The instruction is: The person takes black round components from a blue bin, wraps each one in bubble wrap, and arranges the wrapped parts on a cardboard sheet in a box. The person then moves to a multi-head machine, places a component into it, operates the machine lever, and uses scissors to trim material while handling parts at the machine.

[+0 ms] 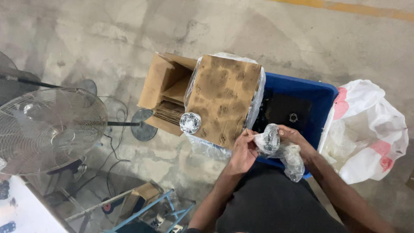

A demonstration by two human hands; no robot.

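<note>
My left hand (243, 151) and my right hand (295, 137) both grip a small round part wrapped in a clear plastic bag (276, 146), held over the near edge of a blue bin (317, 92). A second round part wrapped in plastic (190, 122) rests on the left edge of a worn cardboard sheet (224, 97) that lies on a plastic-lined box to the left of the bin. Dark parts (289, 112) lie inside the bin.
An open cardboard box (161, 86) sits on the concrete floor behind the sheet. A white and red plastic bag (366, 129) stands to the right of the bin. A pedestal fan (49, 127) with cables is at left. A blue metal frame (151, 211) is at the bottom.
</note>
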